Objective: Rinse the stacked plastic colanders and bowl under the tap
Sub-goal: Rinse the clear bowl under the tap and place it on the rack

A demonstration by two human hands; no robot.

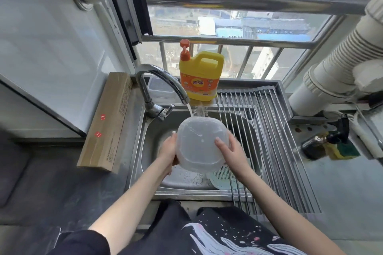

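Translucent bowl (202, 143) tilts under the tap (165, 87); left hand (167, 149) and right hand (230, 151) each keep a clasping grip on it.

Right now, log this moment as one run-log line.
step: rinsing | bowl: held tilted over sink, under running tap | left hand: grips rim | right hand: grips side | colander: in sink
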